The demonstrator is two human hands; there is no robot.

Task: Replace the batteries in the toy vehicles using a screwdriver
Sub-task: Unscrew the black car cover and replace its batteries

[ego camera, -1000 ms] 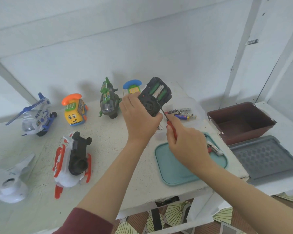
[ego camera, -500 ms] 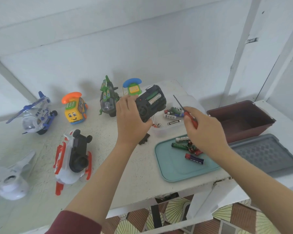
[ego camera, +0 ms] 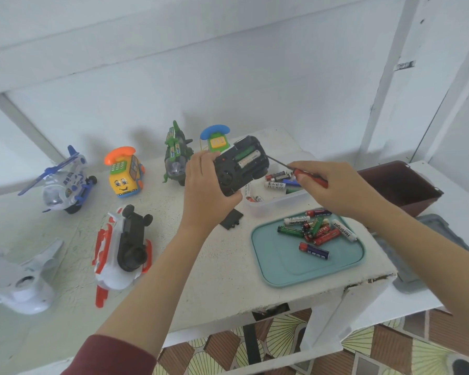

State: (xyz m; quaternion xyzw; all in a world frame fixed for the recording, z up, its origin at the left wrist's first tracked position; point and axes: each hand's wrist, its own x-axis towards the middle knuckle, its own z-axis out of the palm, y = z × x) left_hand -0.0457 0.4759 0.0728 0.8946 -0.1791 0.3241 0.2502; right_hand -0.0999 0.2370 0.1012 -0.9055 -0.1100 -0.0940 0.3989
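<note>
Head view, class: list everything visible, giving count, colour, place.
held toy: one, black, raised, battery bay open
screwdriver: one, red handle, by toy
battery cover: one, black, on table
tray: one, teal, right
tub: one, clear, behind tray
batteries: many, mixed, tray and tub
helicopter: one, blue-white, back left
phone car: one, yellow, back
aircraft: one, green, back centre
phone toy: one, blue-topped, back
overturned toy: one, red-white, front left
plane: one, white, left edge
bin: one, brown, right
left hand: grips held toy
right hand: holds screwdriver
</note>
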